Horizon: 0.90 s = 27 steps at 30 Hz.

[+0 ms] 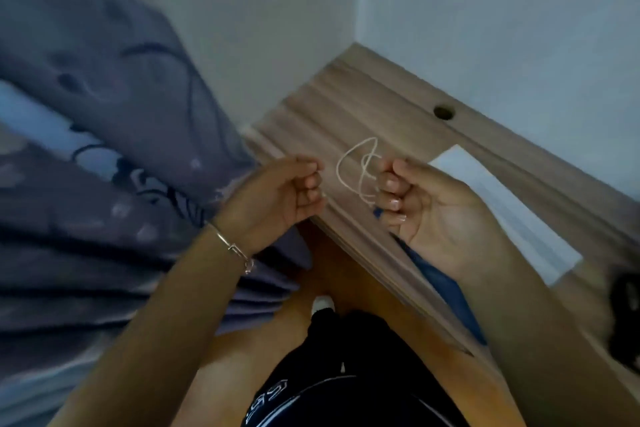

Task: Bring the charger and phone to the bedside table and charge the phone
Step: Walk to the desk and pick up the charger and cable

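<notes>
A thin white charger cable [349,166] hangs in loose loops just above the wooden bedside table [346,104]. My right hand [429,218] is palm up with its fingers curled around the cable's right side. My left hand [280,194] is a short way left of the loops, fingers curled shut; I see no cable reaching into it. A blue strip [443,284] shows under my right hand and forearm along the table's front edge; the blur hides what it is. No phone is clearly in view.
A white flat rectangle [502,211] lies on the table to the right, and a dark object [627,315] sits at the right edge. A round cable hole [444,112] is near the wall. The bed's purple patterned cover [104,149] fills the left. My legs stand on an orange floor [318,274].
</notes>
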{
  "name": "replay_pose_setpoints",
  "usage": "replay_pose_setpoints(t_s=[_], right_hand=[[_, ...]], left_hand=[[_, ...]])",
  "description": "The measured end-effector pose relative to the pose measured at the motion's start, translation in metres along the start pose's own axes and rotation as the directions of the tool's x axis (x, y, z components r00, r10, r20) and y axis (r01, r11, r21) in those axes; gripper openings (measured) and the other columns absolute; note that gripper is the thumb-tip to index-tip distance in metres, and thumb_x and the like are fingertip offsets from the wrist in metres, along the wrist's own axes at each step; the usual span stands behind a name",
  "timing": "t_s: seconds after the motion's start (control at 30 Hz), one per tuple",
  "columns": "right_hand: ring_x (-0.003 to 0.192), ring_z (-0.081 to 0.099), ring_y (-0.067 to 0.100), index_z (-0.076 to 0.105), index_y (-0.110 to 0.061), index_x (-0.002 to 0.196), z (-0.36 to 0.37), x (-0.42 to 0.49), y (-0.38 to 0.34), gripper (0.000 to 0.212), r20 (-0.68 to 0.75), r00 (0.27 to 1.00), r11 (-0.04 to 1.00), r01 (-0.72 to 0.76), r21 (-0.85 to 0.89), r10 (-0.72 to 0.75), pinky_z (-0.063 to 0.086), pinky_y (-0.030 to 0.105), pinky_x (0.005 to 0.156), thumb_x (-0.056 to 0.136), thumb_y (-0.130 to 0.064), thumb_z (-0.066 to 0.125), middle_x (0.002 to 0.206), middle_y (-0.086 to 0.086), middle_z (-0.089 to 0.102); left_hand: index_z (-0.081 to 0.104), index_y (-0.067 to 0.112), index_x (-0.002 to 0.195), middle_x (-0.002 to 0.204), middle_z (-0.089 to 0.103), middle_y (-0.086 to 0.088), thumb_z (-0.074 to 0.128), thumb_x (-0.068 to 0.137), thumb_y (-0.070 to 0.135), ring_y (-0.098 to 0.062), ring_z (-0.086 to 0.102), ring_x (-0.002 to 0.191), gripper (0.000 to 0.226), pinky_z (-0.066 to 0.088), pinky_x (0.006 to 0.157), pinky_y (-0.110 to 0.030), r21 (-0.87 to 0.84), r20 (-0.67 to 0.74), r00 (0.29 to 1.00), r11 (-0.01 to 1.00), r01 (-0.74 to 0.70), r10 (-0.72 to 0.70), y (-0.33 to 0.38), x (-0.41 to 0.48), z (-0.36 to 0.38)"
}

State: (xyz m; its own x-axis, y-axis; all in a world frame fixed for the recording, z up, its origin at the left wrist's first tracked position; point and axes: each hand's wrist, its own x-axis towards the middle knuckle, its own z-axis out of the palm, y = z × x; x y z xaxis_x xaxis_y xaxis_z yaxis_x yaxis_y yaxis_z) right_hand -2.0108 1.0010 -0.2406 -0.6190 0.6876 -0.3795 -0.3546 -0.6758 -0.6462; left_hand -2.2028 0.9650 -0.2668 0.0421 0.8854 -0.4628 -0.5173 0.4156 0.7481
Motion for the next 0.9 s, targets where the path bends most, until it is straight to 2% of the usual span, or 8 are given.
replay_pose_setpoints(t_s=[0.17, 0.27, 0.33, 0.47, 0.6, 0.7, 0.77, 0.9], right_hand=[[0.052, 0.045, 0.005, 0.068, -0.017, 0.075, -0.03, 0.001, -0.013, 0.013, -0.188, 0.976, 0.993, 0.118, 0.007, -0.115, 0.036, 0.014, 0.045, 0.075, -0.023, 0.056, 0.058, -0.009, 0.055], [0.053, 0.046, 0.005, 0.063, -0.015, 0.081, -0.049, 0.002, -0.017, 0.012, -0.238, 0.958, 0.985, 0.17, 0.012, -0.162, 0.037, 0.015, 0.045, 0.079, -0.023, 0.054, 0.06, -0.009, 0.055], [0.053, 0.047, 0.004, 0.068, -0.017, 0.077, -0.061, 0.006, -0.02, 0.015, -0.259, 0.951, 0.984, 0.179, 0.008, -0.17, 0.036, 0.014, 0.046, 0.08, -0.023, 0.054, 0.06, -0.009, 0.055], [0.052, 0.047, 0.004, 0.068, -0.016, 0.077, -0.08, 0.018, -0.029, 0.014, -0.288, 0.947, 0.984, 0.168, 0.058, -0.145, 0.037, 0.014, 0.045, 0.079, -0.022, 0.055, 0.06, -0.007, 0.056], [0.053, 0.049, 0.005, 0.068, -0.014, 0.08, -0.099, 0.032, -0.036, 0.013, -0.314, 0.944, 0.989, 0.132, 0.072, -0.103, 0.038, 0.015, 0.046, 0.08, -0.02, 0.056, 0.062, -0.005, 0.056], [0.052, 0.049, 0.005, 0.066, -0.013, 0.082, -0.112, 0.042, -0.033, 0.019, -0.373, 0.926, 0.992, 0.091, 0.089, -0.051, 0.037, 0.015, 0.045, 0.09, -0.015, 0.05, 0.061, -0.005, 0.057], [0.051, 0.049, 0.005, 0.066, -0.013, 0.082, -0.121, 0.049, -0.027, 0.021, -0.417, 0.909, 0.992, 0.066, 0.105, -0.016, 0.037, 0.014, 0.045, 0.093, -0.015, 0.048, 0.061, -0.005, 0.058], [0.049, 0.051, 0.004, 0.07, -0.014, 0.078, -0.139, 0.059, -0.015, 0.025, -0.485, 0.874, 0.989, 0.031, 0.142, 0.042, 0.039, 0.015, 0.043, 0.092, -0.015, 0.049, 0.06, -0.005, 0.06]], left_hand=[[0.065, 0.015, 0.065, 0.053, 0.053, 0.006, 0.054, 0.076, 0.014, -0.007, 0.052, 0.048, 0.016, 0.052, 0.065, -0.026, -0.033, 0.123, 0.98, 0.986, 0.162, -0.157, 0.005, 0.061, 0.012], [0.064, 0.014, 0.067, 0.053, 0.053, 0.006, 0.051, 0.082, 0.013, -0.007, 0.052, 0.049, 0.02, 0.054, 0.066, -0.027, 0.014, 0.135, 0.967, 0.976, 0.217, -0.217, 0.004, 0.089, 0.018], [0.062, 0.015, 0.07, 0.053, 0.054, 0.008, 0.048, 0.087, 0.013, -0.006, 0.053, 0.049, 0.023, 0.053, 0.068, -0.026, 0.058, 0.124, 0.964, 0.972, 0.228, -0.234, 0.001, 0.105, 0.023], [0.064, 0.018, 0.064, 0.051, 0.054, 0.008, 0.05, 0.085, 0.013, -0.005, 0.053, 0.049, 0.026, 0.053, 0.07, -0.026, 0.083, 0.113, 0.959, 0.964, 0.252, -0.26, -0.002, 0.129, 0.032], [0.059, 0.013, 0.079, 0.055, 0.056, 0.008, 0.045, 0.091, 0.011, -0.005, 0.055, 0.052, 0.019, 0.053, 0.071, -0.026, 0.143, 0.07, 0.967, 0.962, 0.233, -0.244, -0.007, 0.157, 0.03], [0.061, 0.012, 0.087, 0.061, 0.06, 0.008, 0.047, 0.091, 0.01, -0.005, 0.057, 0.06, 0.015, 0.053, 0.072, -0.026, 0.304, -0.011, 0.98, 0.933, 0.193, -0.2, -0.011, 0.176, 0.023], [0.062, 0.013, 0.086, 0.061, 0.063, 0.009, 0.048, 0.091, 0.01, -0.005, 0.058, 0.063, 0.015, 0.053, 0.07, -0.024, 0.382, -0.059, 0.983, 0.906, 0.183, -0.173, -0.015, 0.187, 0.016], [0.061, 0.016, 0.079, 0.061, 0.066, 0.01, 0.045, 0.092, 0.009, -0.003, 0.061, 0.061, 0.022, 0.051, 0.07, -0.024, 0.408, -0.095, 0.977, 0.888, 0.213, -0.191, -0.014, 0.203, 0.003]])
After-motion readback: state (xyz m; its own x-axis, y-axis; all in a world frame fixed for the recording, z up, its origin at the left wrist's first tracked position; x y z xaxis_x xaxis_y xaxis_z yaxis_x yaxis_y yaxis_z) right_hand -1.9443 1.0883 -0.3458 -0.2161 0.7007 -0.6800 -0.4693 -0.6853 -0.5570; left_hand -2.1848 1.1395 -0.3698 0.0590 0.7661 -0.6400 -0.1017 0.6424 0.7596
